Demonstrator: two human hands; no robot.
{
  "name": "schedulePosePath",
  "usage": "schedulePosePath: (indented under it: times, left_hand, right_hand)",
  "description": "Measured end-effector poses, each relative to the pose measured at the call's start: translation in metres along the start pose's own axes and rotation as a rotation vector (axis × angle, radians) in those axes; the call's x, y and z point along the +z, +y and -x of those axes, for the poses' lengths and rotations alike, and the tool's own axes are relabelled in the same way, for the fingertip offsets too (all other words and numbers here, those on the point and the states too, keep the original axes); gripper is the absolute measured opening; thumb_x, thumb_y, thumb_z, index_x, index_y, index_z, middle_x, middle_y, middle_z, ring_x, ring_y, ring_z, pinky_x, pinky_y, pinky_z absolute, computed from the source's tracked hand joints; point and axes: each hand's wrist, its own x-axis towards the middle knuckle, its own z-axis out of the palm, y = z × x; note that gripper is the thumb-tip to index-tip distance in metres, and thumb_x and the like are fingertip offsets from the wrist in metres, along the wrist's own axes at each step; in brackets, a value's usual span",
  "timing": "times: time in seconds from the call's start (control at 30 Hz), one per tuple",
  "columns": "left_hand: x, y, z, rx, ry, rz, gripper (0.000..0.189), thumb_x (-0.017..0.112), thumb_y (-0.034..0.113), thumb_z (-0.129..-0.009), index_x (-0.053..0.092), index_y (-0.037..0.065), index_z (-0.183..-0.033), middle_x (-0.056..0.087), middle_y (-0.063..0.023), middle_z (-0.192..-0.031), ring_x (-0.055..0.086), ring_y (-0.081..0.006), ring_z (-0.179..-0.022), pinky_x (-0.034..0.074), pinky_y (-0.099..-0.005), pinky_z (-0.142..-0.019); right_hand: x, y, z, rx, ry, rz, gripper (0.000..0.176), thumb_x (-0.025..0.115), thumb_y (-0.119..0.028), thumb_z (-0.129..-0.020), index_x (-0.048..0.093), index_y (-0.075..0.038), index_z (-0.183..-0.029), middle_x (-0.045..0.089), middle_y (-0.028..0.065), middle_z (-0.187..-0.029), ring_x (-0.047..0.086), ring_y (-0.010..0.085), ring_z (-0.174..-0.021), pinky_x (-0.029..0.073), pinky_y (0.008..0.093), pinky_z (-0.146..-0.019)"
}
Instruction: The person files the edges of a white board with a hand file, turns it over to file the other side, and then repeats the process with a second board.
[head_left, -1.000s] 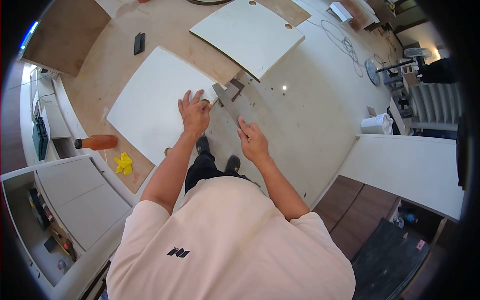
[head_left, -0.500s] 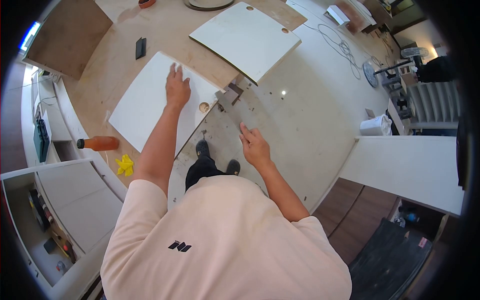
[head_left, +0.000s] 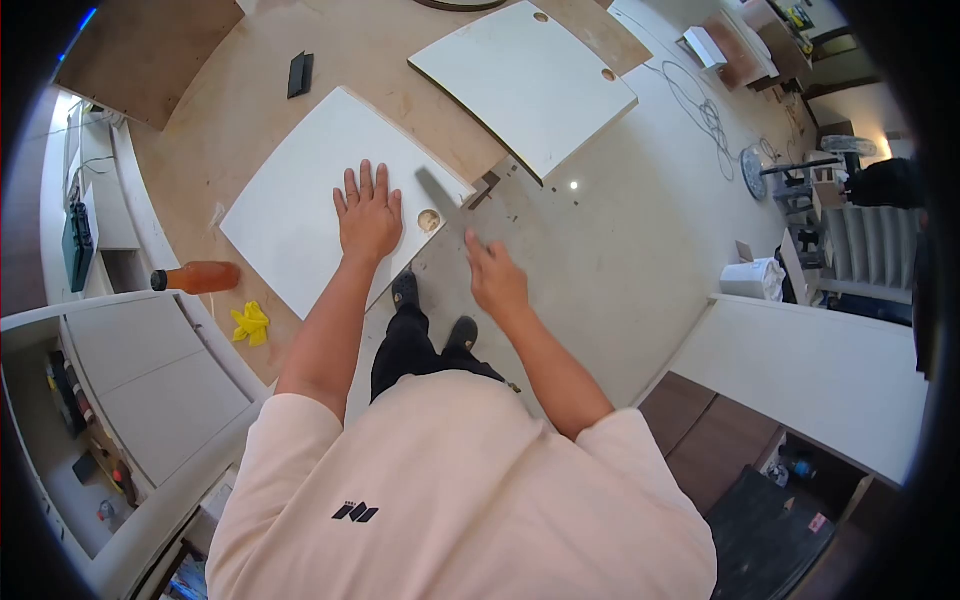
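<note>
My left hand (head_left: pixel 370 215) lies flat on a white board (head_left: pixel 290 190), its fingers spread. A round hinge hole (head_left: pixel 428 221) is cut in the board near its right edge, beside that hand. My right hand (head_left: pixel 497 275) is closed round the near end of a long, flat grey file (head_left: pixel 438 190), its index finger stretched along it. The file is blurred and overlaps the board's right corner in this view. The handle is hidden in the fist.
A second white board (head_left: pixel 525 90) with two round holes lies farther back on the brown worktop (head_left: pixel 200 215). A black piece (head_left: pixel 300 75), an orange bottle (head_left: pixel 197 277) and a yellow cloth (head_left: pixel 251 324) are at the left. Cables (head_left: pixel 705 115) lie on the floor.
My left hand has moved down and right on the board, its fingers spreading wider. The file has swung up and left over the board's corner. The whole view has shifted slightly.
</note>
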Motion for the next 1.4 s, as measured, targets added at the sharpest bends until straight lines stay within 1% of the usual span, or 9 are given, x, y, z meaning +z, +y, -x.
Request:
schedulePosePath:
  times: [0.1, 0.27, 0.37, 0.5, 0.67, 0.87, 1.07, 1.27, 1.4]
  left_hand:
    - [0.002, 0.001, 0.007, -0.01, -0.012, -0.002, 0.059, 0.031, 0.043, -0.106, 0.03, 0.016, -0.158, 0.022, -0.01, -0.166, 0.013, -0.0362, -0.154, 0.008, -0.0551, -0.123]
    - [0.0, 0.001, 0.005, -0.007, -0.026, -0.001, 0.059, 0.031, 0.043, -0.106, 0.03, 0.016, -0.159, 0.021, -0.01, -0.167, 0.013, -0.0361, -0.154, 0.008, -0.0548, -0.123]
    - [-0.004, 0.001, 0.006, 0.002, -0.043, -0.003, 0.059, 0.031, 0.043, -0.106, 0.03, 0.016, -0.158, 0.021, -0.01, -0.167, 0.013, -0.036, -0.154, 0.008, -0.0549, -0.123]
    - [0.003, -0.001, 0.007, -0.001, -0.022, -0.013, 0.059, 0.03, 0.043, -0.106, 0.029, 0.017, -0.159, 0.02, -0.0092, -0.167, 0.012, -0.0361, -0.154, 0.008, -0.0544, -0.123]
    - [-0.004, 0.0, 0.006, 0.001, -0.049, -0.006, 0.06, 0.029, 0.044, -0.106, 0.027, 0.018, -0.16, 0.018, -0.0085, -0.168, 0.01, -0.0359, -0.155, 0.006, -0.0539, -0.124]
    - [-0.009, 0.003, 0.006, -0.015, -0.076, -0.03, 0.06, 0.031, 0.044, -0.106, 0.027, 0.017, -0.16, 0.019, -0.009, -0.168, 0.011, -0.0354, -0.155, 0.007, -0.0526, -0.124]
    - [-0.008, 0.003, 0.005, -0.015, -0.088, -0.026, 0.06, 0.03, 0.043, -0.106, 0.027, 0.018, -0.16, 0.017, -0.0082, -0.168, 0.009, -0.0352, -0.155, 0.005, -0.0528, -0.124]
    - [-0.001, 0.0, 0.004, 0.004, -0.053, -0.022, 0.061, 0.032, 0.044, -0.105, 0.028, 0.017, -0.159, 0.018, -0.0091, -0.168, 0.011, -0.0366, -0.154, 0.006, -0.0535, -0.124]
    - [-0.004, 0.0, 0.006, -0.001, -0.079, -0.034, 0.06, 0.032, 0.044, -0.105, 0.028, 0.017, -0.159, 0.018, -0.0096, -0.168, 0.011, -0.037, -0.154, 0.006, -0.0537, -0.124]
  right_hand:
    - [-0.003, 0.003, 0.042, 0.019, -0.032, -0.05, 0.037, 0.061, -0.026, -0.097, 0.061, -0.029, -0.134, 0.058, 0.0103, -0.093, 0.064, 0.0347, -0.078, 0.052, 0.0464, -0.064]
    - [0.007, 0.003, -0.037, -0.019, 0.041, 0.007, 0.041, 0.063, -0.024, -0.096, 0.06, -0.029, -0.137, 0.058, 0.0096, -0.092, 0.064, 0.0331, -0.078, 0.053, 0.0441, -0.065]
    - [0.004, 0.005, -0.039, -0.051, 0.018, 0.054, 0.043, 0.06, -0.024, -0.097, 0.058, -0.03, -0.139, 0.057, 0.0102, -0.095, 0.065, 0.0358, -0.076, 0.054, 0.0466, -0.063]
    - [-0.003, 0.013, 0.015, -0.009, -0.055, -0.034, 0.04, 0.058, -0.027, -0.098, 0.059, -0.029, -0.138, 0.058, 0.0107, -0.095, 0.064, 0.0361, -0.075, 0.054, 0.0474, -0.065]
    - [0.007, 0.005, -0.056, -0.015, 0.059, 0.031, 0.043, 0.062, -0.025, -0.096, 0.059, -0.03, -0.139, 0.057, 0.0094, -0.094, 0.064, 0.034, -0.073, 0.054, 0.0453, -0.063]
    - [-0.017, 0.018, 0.013, -0.08, -0.025, -0.02, 0.041, 0.062, -0.026, -0.096, 0.06, -0.031, -0.137, 0.058, 0.0077, -0.093, 0.064, 0.0327, -0.072, 0.054, 0.0442, -0.062]
    - [-0.015, 0.022, -0.059, -0.079, -0.024, 0.036, 0.04, 0.062, -0.027, -0.096, 0.061, -0.03, -0.136, 0.059, 0.0079, -0.092, 0.065, 0.0317, -0.077, 0.053, 0.0427, -0.066]
    - [-0.022, 0.036, -0.009, -0.08, -0.104, -0.021, 0.034, 0.058, -0.027, -0.098, 0.061, -0.027, -0.132, 0.059, 0.0097, -0.095, 0.065, 0.036, -0.077, 0.054, 0.0475, -0.064]
    - [-0.012, 0.025, -0.055, -0.085, -0.05, 0.024, 0.038, 0.058, -0.026, -0.098, 0.059, -0.028, -0.136, 0.059, 0.0085, -0.094, 0.065, 0.0353, -0.077, 0.054, 0.0465, -0.064]
